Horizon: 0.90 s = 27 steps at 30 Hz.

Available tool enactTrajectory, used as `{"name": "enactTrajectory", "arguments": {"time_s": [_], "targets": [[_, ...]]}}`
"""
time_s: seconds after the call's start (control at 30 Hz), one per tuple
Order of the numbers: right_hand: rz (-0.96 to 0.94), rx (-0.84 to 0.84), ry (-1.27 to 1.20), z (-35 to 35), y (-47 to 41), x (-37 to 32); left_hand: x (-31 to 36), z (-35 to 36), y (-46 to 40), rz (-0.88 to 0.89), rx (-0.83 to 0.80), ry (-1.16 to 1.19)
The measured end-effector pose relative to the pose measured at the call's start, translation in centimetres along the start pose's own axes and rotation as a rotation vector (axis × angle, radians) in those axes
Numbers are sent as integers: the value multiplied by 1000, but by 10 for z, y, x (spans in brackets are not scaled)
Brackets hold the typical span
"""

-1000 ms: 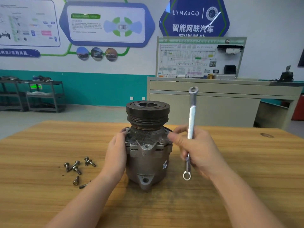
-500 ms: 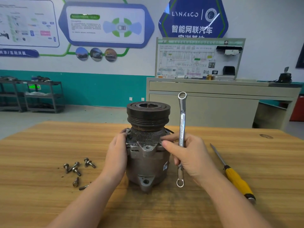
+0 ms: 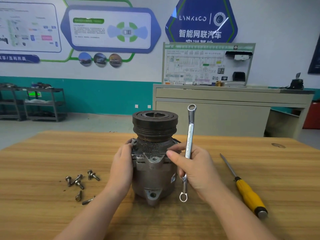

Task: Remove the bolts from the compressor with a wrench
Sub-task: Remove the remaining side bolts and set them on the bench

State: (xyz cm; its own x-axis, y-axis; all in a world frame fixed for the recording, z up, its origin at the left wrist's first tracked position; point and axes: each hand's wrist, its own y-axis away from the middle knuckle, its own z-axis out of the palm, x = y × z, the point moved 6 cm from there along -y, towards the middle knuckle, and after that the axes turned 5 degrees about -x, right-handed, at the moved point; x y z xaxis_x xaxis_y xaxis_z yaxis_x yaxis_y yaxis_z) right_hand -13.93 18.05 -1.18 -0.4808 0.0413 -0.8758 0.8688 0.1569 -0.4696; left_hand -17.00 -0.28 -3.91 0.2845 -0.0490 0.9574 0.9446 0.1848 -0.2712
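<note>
Wooden table (image 3: pixel 52 213), one compressor (image 3: pixel 154 163), one wrench (image 3: pixel 189 144), six bolts (image 3: pixel 78 181).

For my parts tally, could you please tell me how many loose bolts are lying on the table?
6 bolts, all left of the compressor: four clustered, two nearer, the last partly behind the forearm.

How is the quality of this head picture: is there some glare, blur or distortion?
Head view: light is even and soft, shadows faint. A white glare streak crosses the blue wall sign. Wide-angle distortion bends the table edge and the cabinet. The compressor and wrench look sharp; the wall posters are soft.
</note>
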Motion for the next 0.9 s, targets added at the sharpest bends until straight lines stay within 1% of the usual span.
{"name": "enactTrajectory", "arguments": {"time_s": [0.17, 0.37, 0.43, 0.47, 0.53, 0.6, 0.67, 0.7, 0.73, 0.83, 0.9], "targets": [[14, -19, -43, 2, 0, 0, 1, 0, 0, 8, 1, 9], [28, -4, 6, -1, 1, 0, 0, 0, 0, -1, 5, 6], [51, 39, -21, -8, 1, -5, 1, 0, 0, 1, -1, 7], [74, 69, -72, -14, -1, -7, 2, 0, 1, 7, -5, 2], [141, 106, -279, -22, -3, -9, 4, 0, 1, 15, -16, -10], [141, 123, -477, -26, -4, -17, 4, 1, 1, 16, -25, -10], [26, 158, -569, -29, -3, -28, 4, 1, 1, 11, -20, -5], [-54, 189, -566, -30, -2, -34, 3, 0, 1, 7, -15, -5], [-135, 235, -526, -34, 0, -38, 3, 0, 1, 4, -13, -8], [-337, 429, -251, -42, 11, -50, 2, -1, 1, -2, -1, -12], [-438, 466, -128, -39, 17, -56, 3, -1, 2, 10, 1, -13]]}}
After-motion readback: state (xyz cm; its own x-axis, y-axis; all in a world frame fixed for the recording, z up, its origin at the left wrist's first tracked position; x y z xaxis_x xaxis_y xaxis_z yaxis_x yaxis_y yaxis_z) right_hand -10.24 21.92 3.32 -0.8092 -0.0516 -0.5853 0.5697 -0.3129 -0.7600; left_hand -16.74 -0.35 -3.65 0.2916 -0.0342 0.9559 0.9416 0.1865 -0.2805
